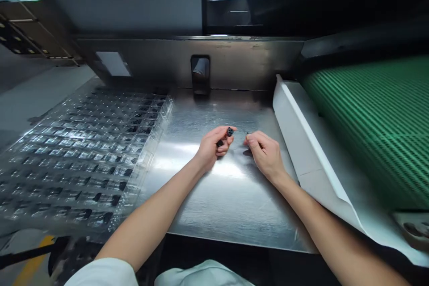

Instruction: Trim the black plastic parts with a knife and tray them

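Above the middle of a bare metal work surface (214, 205), my left hand (214, 145) is closed around a small black cylindrical part (229, 132). Its round end, which looks like a connector face, points up between thumb and index finger. More black material shows between the lower fingers. A short gap to the right, my right hand (264, 149) is pinched, thumb against index finger. A tiny dark tip (247, 134) sticks out at its fingertips, too small to name. The two hands do not touch.
At left lies a clear plastic tray (157, 120) with rows of pockets, several holding black parts. A white raised strip (301, 138) borders the right side, with a green ribbed conveyor belt (378, 120) beyond. A black-framed slot (200, 73) sits in the metal back wall.
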`<state>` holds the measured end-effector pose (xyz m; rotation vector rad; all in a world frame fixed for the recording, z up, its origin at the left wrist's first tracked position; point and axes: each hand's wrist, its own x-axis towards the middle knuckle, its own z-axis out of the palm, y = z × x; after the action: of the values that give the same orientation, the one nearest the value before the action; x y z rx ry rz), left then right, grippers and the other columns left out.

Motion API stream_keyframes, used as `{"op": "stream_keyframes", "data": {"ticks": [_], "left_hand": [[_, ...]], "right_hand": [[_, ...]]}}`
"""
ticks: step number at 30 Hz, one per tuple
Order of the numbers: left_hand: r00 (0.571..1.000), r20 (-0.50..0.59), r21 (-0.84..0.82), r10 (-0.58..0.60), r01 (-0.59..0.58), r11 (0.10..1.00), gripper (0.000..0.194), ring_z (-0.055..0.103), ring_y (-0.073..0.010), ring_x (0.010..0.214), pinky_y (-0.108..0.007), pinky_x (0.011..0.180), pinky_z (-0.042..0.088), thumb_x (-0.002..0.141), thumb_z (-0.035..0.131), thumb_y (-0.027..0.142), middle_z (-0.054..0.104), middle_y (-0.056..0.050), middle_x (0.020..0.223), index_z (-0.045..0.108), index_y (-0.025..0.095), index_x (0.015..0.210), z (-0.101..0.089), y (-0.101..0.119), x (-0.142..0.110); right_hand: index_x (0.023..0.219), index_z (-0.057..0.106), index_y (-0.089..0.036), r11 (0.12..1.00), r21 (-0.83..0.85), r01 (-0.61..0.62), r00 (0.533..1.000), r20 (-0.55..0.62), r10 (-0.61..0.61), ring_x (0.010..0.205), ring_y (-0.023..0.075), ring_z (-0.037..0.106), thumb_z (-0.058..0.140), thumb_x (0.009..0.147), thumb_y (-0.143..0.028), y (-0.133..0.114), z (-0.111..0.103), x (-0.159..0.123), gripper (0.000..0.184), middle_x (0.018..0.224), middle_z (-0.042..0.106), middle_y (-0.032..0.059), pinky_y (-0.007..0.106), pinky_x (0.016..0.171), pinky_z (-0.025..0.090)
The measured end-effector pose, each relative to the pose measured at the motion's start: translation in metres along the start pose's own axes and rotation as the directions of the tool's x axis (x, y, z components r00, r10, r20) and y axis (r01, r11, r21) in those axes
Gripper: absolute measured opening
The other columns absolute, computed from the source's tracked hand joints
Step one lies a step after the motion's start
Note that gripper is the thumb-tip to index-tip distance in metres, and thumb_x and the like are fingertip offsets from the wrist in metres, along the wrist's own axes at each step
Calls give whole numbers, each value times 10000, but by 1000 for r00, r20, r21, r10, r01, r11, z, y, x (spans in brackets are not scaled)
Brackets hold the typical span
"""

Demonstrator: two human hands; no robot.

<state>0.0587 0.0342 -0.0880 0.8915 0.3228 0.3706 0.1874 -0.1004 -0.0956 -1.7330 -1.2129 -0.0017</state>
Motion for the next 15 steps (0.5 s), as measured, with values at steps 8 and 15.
{"op": "stream_keyframes", "data": {"ticks": [8,15], "left_hand": [[995,0,-10,-96,96,995,373,248,-24,412,-185,410,106,857,751,481,450,60,641,543,174,820,6,0,-1],[999,13,-49,-31,32,998,449,231,-26,448,-184,447,113,816,803,535,351,88,610,547,166,823,0,0,-6]], "right_hand": [[827,719,-290,995,-98,25,1000,21,-23,698,255,640,410,1008,-780,27,1,-1,607,778,674,116,429,623,424],[902,741,-250,979,-157,-127,992,-5,128,672,296,644,416,997,-727,11,1,-5,585,734,646,95,436,623,455]]}}
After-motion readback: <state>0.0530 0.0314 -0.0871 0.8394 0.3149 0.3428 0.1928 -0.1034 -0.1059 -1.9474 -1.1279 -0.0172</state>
